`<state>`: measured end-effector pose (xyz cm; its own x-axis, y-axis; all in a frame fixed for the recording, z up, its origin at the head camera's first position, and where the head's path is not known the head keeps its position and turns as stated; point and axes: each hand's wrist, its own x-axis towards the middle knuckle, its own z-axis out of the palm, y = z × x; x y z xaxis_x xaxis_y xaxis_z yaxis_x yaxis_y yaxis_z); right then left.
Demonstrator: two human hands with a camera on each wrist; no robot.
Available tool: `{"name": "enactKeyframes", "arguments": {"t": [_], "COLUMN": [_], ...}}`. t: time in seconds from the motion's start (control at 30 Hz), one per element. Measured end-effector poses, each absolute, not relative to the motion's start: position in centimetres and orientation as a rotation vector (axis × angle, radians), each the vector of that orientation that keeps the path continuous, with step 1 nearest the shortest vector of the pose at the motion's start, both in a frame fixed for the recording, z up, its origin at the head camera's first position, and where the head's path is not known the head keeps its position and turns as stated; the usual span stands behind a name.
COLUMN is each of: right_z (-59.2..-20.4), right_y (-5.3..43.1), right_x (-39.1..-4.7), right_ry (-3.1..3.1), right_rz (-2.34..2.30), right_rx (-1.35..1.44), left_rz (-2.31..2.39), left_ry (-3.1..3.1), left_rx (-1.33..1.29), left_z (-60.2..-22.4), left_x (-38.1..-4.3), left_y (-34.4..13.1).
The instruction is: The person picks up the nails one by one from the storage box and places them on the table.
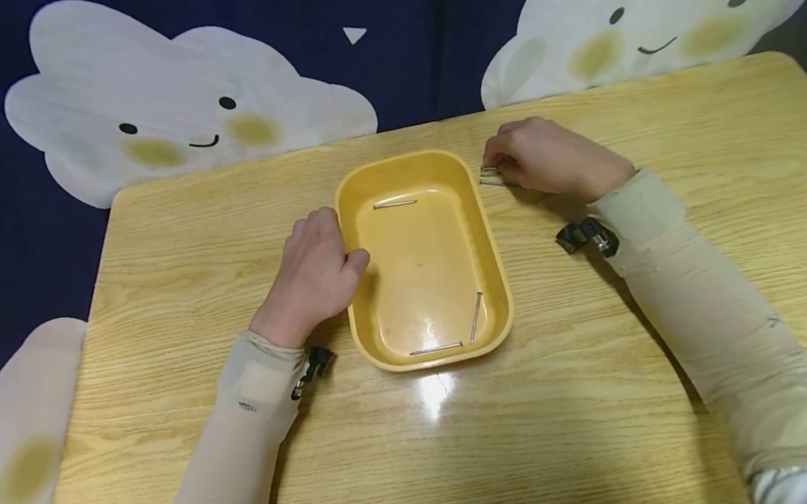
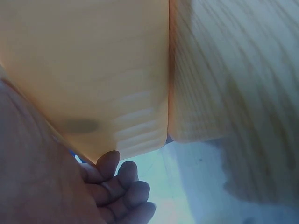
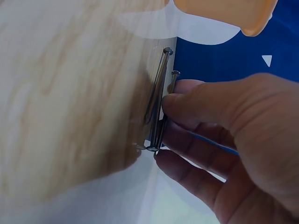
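A yellow plastic tray (image 1: 421, 271) stands on the wooden table. My left hand (image 1: 315, 267) grips its left rim, the thumb hooked over the inside and the fingers along the outer wall (image 2: 93, 93). Inside the tray lie three metal nails: one nail (image 1: 394, 204) towards the far end, another nail (image 1: 436, 349) along the near wall, and a third nail (image 1: 477, 316) slanted beside it. To the right of the tray's far corner, my right hand (image 1: 558, 157) pinches several nails (image 3: 161, 93) between thumb and fingertips, close over the tabletop.
The wooden table (image 1: 430, 467) reaches back to a dark blue curtain (image 1: 422, 31) printed with white smiling clouds. A small black wrist camera (image 1: 587, 238) hangs at the right cuff, and another camera (image 1: 312, 368) at the left cuff beside the tray.
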<state>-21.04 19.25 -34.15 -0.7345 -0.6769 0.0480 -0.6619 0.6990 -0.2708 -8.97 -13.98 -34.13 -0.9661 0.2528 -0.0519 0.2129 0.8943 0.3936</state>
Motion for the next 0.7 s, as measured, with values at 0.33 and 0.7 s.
{"name": "enactKeyframes", "arguments": {"t": [0.33, 0.7], "right_z": [-34.11, -34.22], "right_y": [19.13, 19.37], "right_x": [-20.88, -20.81], "right_ry": [2.848, 2.864], "right_rz": [-0.391, -0.394], "right_rx": [-1.057, -1.070], "left_rz": [0.598, 0.597], "left_ry": [2.954, 2.944], "left_rx": [0.354, 0.352], "left_z": [-34.12, -34.19], "left_x": [-8.86, -8.91], "left_y": [-13.97, -13.82]}}
